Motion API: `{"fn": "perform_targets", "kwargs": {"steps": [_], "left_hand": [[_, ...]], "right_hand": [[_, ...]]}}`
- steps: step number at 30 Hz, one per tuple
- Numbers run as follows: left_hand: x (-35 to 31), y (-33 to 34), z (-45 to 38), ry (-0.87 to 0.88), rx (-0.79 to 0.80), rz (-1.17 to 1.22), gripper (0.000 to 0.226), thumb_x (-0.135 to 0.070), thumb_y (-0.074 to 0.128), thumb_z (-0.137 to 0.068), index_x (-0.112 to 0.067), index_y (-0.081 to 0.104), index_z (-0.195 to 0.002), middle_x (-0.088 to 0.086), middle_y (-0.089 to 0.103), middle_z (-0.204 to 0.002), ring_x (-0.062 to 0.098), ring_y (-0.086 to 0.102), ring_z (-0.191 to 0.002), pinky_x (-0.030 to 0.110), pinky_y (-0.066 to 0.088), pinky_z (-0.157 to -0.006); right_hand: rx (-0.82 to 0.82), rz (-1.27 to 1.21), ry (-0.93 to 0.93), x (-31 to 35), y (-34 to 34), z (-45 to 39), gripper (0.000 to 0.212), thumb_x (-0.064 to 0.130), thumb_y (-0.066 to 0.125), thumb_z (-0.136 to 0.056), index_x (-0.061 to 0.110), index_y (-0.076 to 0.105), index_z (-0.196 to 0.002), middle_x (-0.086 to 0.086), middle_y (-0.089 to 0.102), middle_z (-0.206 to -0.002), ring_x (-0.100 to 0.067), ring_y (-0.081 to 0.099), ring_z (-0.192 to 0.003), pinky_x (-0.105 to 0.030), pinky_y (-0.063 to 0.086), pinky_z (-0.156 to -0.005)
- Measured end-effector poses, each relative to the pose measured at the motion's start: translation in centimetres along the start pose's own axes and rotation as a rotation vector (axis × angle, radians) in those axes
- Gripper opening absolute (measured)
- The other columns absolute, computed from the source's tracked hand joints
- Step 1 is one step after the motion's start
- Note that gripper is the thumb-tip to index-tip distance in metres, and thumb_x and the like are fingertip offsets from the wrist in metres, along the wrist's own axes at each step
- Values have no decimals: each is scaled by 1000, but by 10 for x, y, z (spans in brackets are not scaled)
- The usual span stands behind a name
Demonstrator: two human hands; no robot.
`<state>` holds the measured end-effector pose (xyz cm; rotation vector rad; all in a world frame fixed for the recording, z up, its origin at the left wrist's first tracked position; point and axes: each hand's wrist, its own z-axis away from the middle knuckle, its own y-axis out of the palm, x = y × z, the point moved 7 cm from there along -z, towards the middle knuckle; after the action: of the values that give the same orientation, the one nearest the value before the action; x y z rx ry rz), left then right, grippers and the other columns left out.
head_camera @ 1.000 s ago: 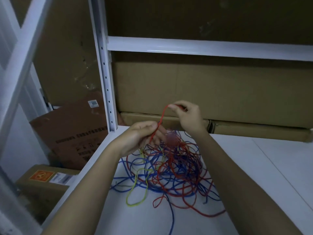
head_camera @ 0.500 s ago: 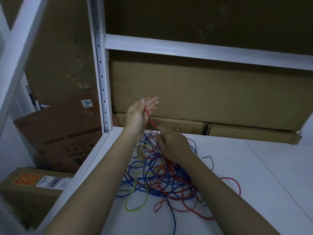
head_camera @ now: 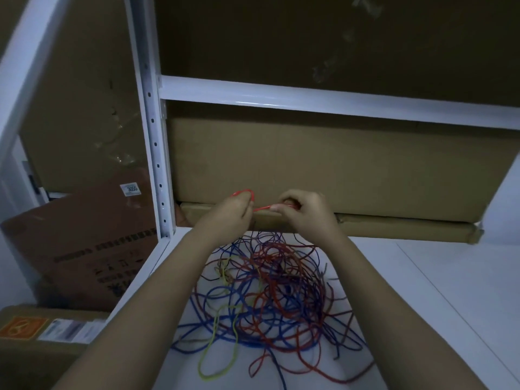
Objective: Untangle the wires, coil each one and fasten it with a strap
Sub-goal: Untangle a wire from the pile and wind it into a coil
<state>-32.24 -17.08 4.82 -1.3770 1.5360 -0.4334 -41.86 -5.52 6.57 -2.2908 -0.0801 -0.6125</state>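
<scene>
Above the tangle of wires (head_camera: 270, 299) heaped near the shelf's (head_camera: 422, 291) back-left corner, a left hand (head_camera: 228, 213) and right hand (head_camera: 302, 212) each pinch a red wire (head_camera: 260, 208) stretched level between them, both hands equally near.

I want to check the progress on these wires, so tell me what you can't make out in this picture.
Head view only:
- Red wire: its end and any coil lie hidden inside the right hand and left hand.
- Wire tangle: crossings and dim light hide how many wires there are.
- Strap: none can be made out.
- Box label: the print below its number is too small to read.
</scene>
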Motion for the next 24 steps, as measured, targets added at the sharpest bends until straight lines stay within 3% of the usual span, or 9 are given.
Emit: {"fn": "perform_targets", "kwargs": {"steps": [4,6,9,14,17,20,24], "left_hand": [[4,-7,5,-77,98,158,28,-26,35,-104,-11,53,-88,-7,50,-73,5,46,-66,15,35,-58],[2,-11,7,-106,140,231,31,-26,36,-104,-10,56,-85,-9,50,-71,5,45,-65,16,33,-59],[-9,-18,8,-99,201,324,33,-26,38,-104,-10,59,-84,-5,49,-68,9,45,-62,26,32,-62],[-40,-57,-8,-49,91,542,29,-20,36,-104,-10,62,-95,-11,40,-52,-2,35,-41,13,30,-48],[-61,-84,-21,20,44,645,31,-14,32,-104,-10,57,-88,-3,35,-53,4,30,-44,19,26,-48],[-74,-105,-30,69,-12,690,32,-11,29,-105,-8,54,-84,2,34,-56,7,31,-47,20,26,-49],[-83,-127,-37,114,-87,650,31,-13,32,-105,-6,57,-88,0,41,-63,9,38,-57,19,33,-56]], "right_hand": [[151,36,65,-21,10,4,13,27,57,-95,26,67,-88,17,57,-79,-3,51,-74,-22,35,-64],[164,117,106,-33,12,8,20,29,51,-98,24,65,-85,15,52,-73,-6,48,-70,-29,35,-62],[175,267,197,-37,9,2,31,36,46,-100,17,64,-82,-1,57,-69,-21,52,-66,-33,39,-57],[-175,-182,195,8,-44,-45,28,29,49,-99,12,59,-80,-5,60,-66,-12,53,-49,-27,42,-49],[-334,-439,171,32,-75,-68,19,22,56,-96,12,60,-80,-1,56,-60,-5,46,-38,-20,40,-41],[-394,-543,144,50,-88,-84,13,17,57,-96,8,61,-87,-6,59,-68,-7,53,-44,-21,48,-50],[-493,-511,12,78,-109,-100,13,14,53,-96,19,63,-91,4,65,-77,-9,65,-71,-25,52,-75]]}}
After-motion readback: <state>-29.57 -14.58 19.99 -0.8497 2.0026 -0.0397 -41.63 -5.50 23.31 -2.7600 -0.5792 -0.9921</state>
